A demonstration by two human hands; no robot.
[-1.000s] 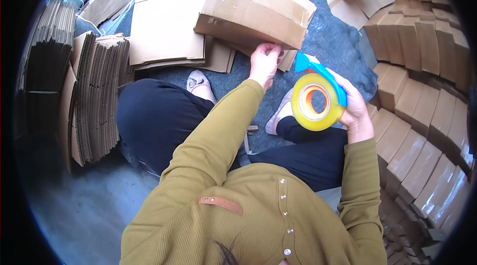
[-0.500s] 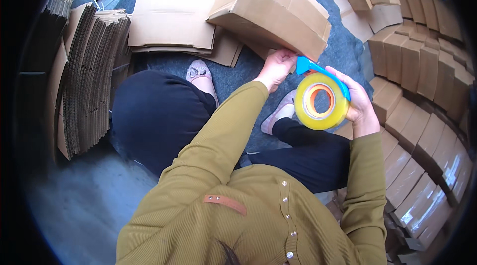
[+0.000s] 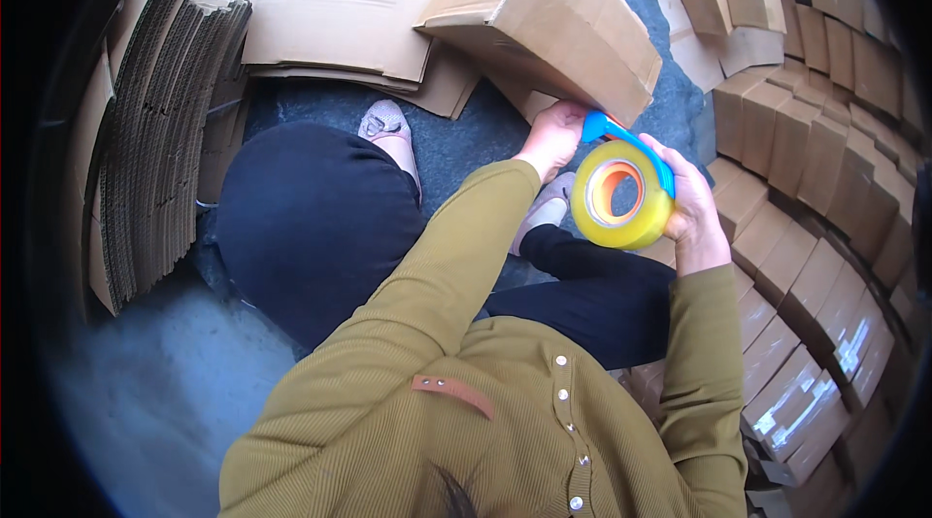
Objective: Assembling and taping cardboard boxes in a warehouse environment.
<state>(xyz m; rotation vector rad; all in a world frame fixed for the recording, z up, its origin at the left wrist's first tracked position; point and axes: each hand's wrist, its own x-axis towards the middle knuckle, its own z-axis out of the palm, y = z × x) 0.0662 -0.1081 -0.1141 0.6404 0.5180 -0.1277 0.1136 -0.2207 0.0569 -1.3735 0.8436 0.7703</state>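
Note:
A brown cardboard box [image 3: 573, 28] stands tilted in front of me, its lower edge close to both hands. My right hand [image 3: 694, 193] is closed around a blue tape dispenser [image 3: 649, 151] that carries a large yellow roll of tape [image 3: 621, 196] with an orange core. The dispenser's blue head meets the box's lower right edge, beside the fingertips of my left hand [image 3: 555, 137]. That hand is closed against the underside of the box, next to a small flap. What its fingers pinch is hidden.
Flat cardboard sheets [image 3: 340, 8] lie beyond my feet. At the left stands a tall stack of folded cartons [image 3: 160, 139]. Rows of closed boxes [image 3: 777, 130] are piled along the right, some with shiny tape. My knees and shoes [image 3: 388, 125] flank the work area.
The view has shifted slightly. Both hands have stayed by the box's lower edge, and the dispenser has turned a little, with its head closer under the box.

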